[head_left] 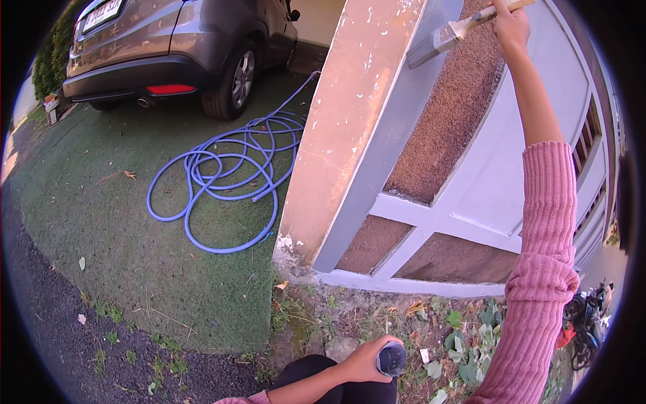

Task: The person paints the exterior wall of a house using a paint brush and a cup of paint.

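My right hand (511,28), raised at the upper right, is closed around the handle of a flat paintbrush (445,39). The brush's grey-coated bristles lie over the grey-painted face of a pillar (377,168); whether they touch it I cannot tell. Low in front of my knees, my left hand (360,363) grips a small cup (391,359) with dark grey inside. The pillar's other side (340,135) is peach with flaking white spots. Beside the grey face runs a wall with rough brown panels (444,128) and pale raised bands (404,210).
A blue hose (232,250) lies in loops on green turf (128,269) left of the pillar. Behind it stands a grey-brown car (148,50). Leafy weeds (471,357) and a stone (342,347) are at the wall's foot. A dark bicycle-like shape (587,323) is far right.
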### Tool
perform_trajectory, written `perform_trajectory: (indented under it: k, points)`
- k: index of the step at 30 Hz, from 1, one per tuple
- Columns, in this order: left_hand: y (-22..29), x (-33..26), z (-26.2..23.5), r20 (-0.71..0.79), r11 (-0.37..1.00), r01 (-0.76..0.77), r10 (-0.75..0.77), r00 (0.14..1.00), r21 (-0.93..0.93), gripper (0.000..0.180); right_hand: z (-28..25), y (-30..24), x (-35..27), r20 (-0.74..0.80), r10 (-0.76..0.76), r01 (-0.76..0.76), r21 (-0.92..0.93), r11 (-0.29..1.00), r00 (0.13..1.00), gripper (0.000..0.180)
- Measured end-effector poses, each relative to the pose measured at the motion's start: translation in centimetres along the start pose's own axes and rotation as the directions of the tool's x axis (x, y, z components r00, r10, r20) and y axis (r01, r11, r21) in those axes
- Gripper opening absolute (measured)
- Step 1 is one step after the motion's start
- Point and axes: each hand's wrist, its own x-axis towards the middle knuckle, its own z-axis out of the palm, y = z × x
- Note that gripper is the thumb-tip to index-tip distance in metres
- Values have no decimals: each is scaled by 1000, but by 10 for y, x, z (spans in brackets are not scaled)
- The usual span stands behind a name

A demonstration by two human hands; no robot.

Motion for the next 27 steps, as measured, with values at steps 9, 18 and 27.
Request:
perform_trajectory:
  k: [9, 18, 27]
  points:
    - [-7, -2, 4, 40, 999, -44, 45, 998, -18, 72, -10, -36, 5, -131, -106, 110, 27, 994, 986, 14]
    - [-10, 1, 6, 57, 1000, -18, 20, 998, -23, 73, -15, -34, 10, -340, -165, 136, -107, 985, 926, 19]
    - [-6, 0, 3, -19, 985, 7, -11, 1000, -170, 71, -53, -54, 4, -324, -293, 430, 537, 726, 900, 12]
